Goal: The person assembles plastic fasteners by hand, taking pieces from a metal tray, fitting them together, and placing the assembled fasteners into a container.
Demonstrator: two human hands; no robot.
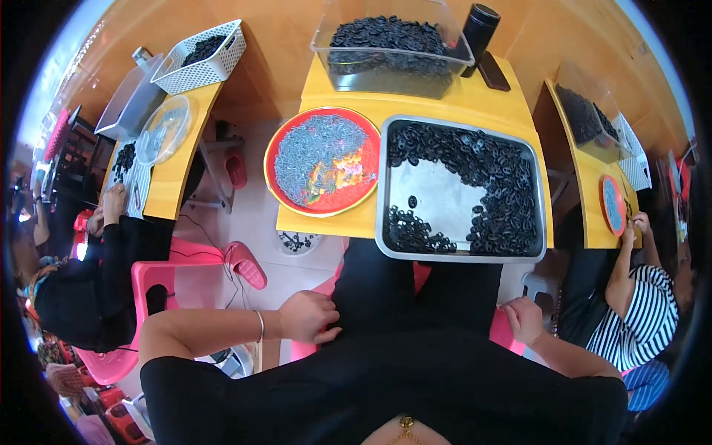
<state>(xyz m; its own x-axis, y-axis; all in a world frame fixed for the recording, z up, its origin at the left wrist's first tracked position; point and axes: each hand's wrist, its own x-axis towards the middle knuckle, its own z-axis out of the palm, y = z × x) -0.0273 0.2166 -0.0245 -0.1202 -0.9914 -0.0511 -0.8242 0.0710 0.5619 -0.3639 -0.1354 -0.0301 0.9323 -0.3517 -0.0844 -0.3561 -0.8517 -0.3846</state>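
My left hand (308, 320) is beside my left thigh with its fingers curled at the edge of the pink plastic chair (302, 350) I sit on. On the other side, my right hand (522, 320) is closed at the chair's right edge. Before me, a metal tray (437, 194) juts over the table's near edge toward my lap. Small black oval rings (512, 182) are heaped along its back, right side and front left corner. Touching the tray's left side is a red round plate (345, 199) with a floral print, part covered by small silvery pieces (308, 159).
A clear bin (393, 80) of black pieces, a dark cylinder (480, 31) and a dark flat case (493, 72) stand at the back of the yellow table (348, 100). People work at side tables left (196, 111) and right (593, 193). A pink slipper (246, 265) and cables lie on the floor.
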